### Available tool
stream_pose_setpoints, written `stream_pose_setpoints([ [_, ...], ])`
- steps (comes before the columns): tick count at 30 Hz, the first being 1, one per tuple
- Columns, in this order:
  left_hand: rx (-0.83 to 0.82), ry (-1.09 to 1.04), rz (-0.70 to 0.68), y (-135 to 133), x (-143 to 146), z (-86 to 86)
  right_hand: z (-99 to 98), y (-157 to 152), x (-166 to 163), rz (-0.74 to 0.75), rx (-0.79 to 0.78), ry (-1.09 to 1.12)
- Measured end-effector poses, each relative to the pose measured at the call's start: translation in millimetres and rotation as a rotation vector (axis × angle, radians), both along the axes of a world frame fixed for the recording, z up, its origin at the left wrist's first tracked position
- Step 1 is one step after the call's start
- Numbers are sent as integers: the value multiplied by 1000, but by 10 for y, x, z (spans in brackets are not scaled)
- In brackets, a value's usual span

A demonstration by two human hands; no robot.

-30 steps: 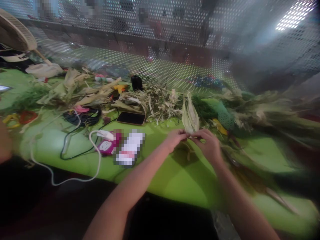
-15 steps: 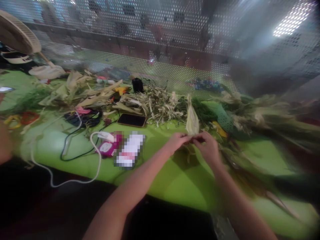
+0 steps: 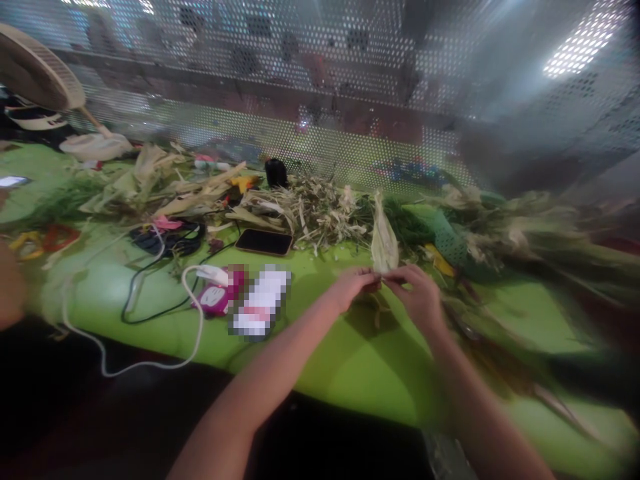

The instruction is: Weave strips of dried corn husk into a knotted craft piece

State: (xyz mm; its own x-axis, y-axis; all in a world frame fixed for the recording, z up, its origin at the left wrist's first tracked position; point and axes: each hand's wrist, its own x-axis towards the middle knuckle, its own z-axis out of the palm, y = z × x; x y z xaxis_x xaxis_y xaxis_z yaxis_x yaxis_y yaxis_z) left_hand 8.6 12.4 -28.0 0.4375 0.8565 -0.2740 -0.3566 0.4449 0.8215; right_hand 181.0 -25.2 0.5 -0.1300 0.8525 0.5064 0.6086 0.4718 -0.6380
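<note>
A pale green-white corn husk (image 3: 384, 239) stands upright over the green table (image 3: 365, 373), held at its base by both hands. My left hand (image 3: 354, 287) pinches the bottom of the husk from the left. From the right, my right hand (image 3: 419, 297) has its fingers closed on the same base. The two hands meet fingertip to fingertip just above the tabletop, and a few thin stalk ends hang below them.
Dried husks and leaves (image 3: 310, 207) pile along the back of the table. A dark phone (image 3: 264, 241) lies flat, with a pink device (image 3: 215, 297), white cable (image 3: 193, 313) and black cable (image 3: 150, 280) to its left. A perforated metal screen (image 3: 320, 100) rises behind. Green foliage (image 3: 525, 233) lies at right.
The husk has turned from broadside to narrower and more upright in my fingers. My hands stay in about the same place.
</note>
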Motion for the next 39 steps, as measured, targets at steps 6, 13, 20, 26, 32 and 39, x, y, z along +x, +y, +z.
stream_pose_setpoints([
  [6,25,39,-20,-19,16,-8,-41,39,33,-45,7,-16],
  [13,201,182,-33,-90,41,114,-51,46,21,-90,-113,143],
  [20,270,185,-73,-118,42,145,-67,40,-11,-84,-134,248],
  [26,236,189,-23,-78,41,33,15,16,-28,-77,-58,100],
  [32,103,89,31,-62,63,-4,36,23,22,-16,37,-34],
  [39,61,83,35,-84,73,66,-21,60,56,-12,19,-59],
])
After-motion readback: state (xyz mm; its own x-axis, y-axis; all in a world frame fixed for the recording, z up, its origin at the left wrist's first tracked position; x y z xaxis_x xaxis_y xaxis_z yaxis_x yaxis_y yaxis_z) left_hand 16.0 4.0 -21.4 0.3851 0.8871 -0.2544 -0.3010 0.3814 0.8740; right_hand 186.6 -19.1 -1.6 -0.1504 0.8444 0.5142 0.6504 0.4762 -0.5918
